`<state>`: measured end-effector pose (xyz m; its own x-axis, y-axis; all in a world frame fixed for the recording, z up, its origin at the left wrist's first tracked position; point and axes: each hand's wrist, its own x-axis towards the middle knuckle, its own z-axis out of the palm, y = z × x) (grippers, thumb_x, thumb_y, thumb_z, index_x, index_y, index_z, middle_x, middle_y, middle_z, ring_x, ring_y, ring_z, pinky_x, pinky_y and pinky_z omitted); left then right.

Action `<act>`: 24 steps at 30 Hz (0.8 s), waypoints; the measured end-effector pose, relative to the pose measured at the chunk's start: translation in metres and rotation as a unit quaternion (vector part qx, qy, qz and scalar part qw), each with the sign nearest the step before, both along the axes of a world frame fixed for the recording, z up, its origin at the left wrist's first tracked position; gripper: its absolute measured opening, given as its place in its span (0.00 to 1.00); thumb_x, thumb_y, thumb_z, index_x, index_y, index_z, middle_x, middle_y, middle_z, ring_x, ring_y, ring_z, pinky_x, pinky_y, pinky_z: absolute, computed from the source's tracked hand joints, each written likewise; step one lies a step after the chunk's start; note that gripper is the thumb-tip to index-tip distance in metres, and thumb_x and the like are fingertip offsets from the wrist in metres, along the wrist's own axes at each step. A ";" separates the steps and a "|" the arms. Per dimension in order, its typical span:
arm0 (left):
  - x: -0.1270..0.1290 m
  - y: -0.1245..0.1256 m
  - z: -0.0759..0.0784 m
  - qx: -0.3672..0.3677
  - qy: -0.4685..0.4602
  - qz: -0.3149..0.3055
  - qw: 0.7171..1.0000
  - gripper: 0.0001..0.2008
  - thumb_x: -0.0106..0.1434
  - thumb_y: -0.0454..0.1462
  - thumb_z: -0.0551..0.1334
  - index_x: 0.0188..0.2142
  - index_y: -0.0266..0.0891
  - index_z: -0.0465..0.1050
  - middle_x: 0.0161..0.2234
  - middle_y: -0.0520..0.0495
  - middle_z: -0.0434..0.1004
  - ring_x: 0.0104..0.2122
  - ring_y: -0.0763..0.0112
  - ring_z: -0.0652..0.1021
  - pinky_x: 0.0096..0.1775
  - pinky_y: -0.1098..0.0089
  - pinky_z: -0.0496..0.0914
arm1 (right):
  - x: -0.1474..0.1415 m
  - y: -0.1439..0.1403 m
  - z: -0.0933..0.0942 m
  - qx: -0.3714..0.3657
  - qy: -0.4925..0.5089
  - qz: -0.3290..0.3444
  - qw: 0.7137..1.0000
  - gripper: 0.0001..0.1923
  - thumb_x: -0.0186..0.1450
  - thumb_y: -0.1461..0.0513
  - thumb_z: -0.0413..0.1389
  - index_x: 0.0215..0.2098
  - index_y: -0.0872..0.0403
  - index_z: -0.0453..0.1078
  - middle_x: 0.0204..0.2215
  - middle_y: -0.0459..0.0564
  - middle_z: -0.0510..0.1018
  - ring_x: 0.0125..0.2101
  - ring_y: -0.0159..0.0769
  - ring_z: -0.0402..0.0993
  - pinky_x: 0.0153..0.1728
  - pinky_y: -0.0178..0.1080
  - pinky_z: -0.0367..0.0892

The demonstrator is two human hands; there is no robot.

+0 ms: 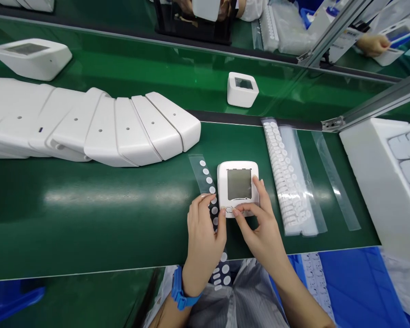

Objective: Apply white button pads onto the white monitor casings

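Note:
A white device with a grey display (239, 184) lies flat on the green bench, screen up. My left hand (205, 228) grips its lower left edge, the thumb at the corner and curled fingers along the side. My right hand (259, 223) has thumb and index pinched over the oval buttons at the device's bottom edge, and another finger rests on its right side. Whatever sits in that pinch is too small to make out. Under my left hand runs a clear strip of round white stickers (209, 180), partly hidden, continuing over the bench edge toward my lap.
A long row of white housings (123, 130) leans together at left. On the ledge behind stand a white device (242, 89) and a larger one (32, 59). To the right lie sticker strips (287, 177), a clear strip (336, 182) and a white box (365, 182). Co-workers' hands (374, 44) show beyond.

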<state>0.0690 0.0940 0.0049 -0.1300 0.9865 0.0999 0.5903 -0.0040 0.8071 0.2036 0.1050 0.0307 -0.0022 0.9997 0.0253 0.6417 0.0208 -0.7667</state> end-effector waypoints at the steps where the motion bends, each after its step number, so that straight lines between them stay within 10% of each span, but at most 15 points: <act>1: 0.000 0.000 0.000 0.000 -0.001 0.000 1.000 0.13 0.71 0.37 0.56 0.53 0.40 0.63 0.50 0.41 0.69 0.53 0.60 0.71 0.53 0.57 0.68 | 0.000 0.000 0.000 -0.002 0.002 0.001 1.000 0.09 0.69 0.58 0.55 0.33 0.51 0.74 0.72 0.46 0.48 0.71 0.54 0.40 0.64 0.59 0.60; 8: 0.001 0.000 0.001 0.002 0.006 0.000 1.000 0.13 0.71 0.37 0.56 0.53 0.40 0.62 0.50 0.41 0.69 0.53 0.59 0.71 0.53 0.57 0.67 | 0.002 0.002 0.007 -0.046 0.022 0.016 0.999 0.08 0.69 0.58 0.55 0.33 0.51 0.74 0.73 0.43 0.44 0.72 0.53 0.38 0.52 0.51 0.75; 24: 0.002 0.001 0.001 0.001 0.019 -0.004 1.000 0.13 0.71 0.37 0.56 0.54 0.41 0.62 0.51 0.41 0.69 0.53 0.59 0.71 0.53 0.57 0.67 | 0.000 0.005 0.010 -0.047 0.005 0.012 0.999 0.09 0.69 0.59 0.54 0.33 0.50 0.74 0.73 0.40 0.44 0.72 0.53 0.36 0.58 0.55 0.70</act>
<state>0.0710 0.0945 0.0058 -0.1182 0.9871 0.1075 0.6206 -0.0110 0.7840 0.2038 0.1098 0.0410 -0.0259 0.9973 -0.0694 0.6346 -0.0373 -0.7720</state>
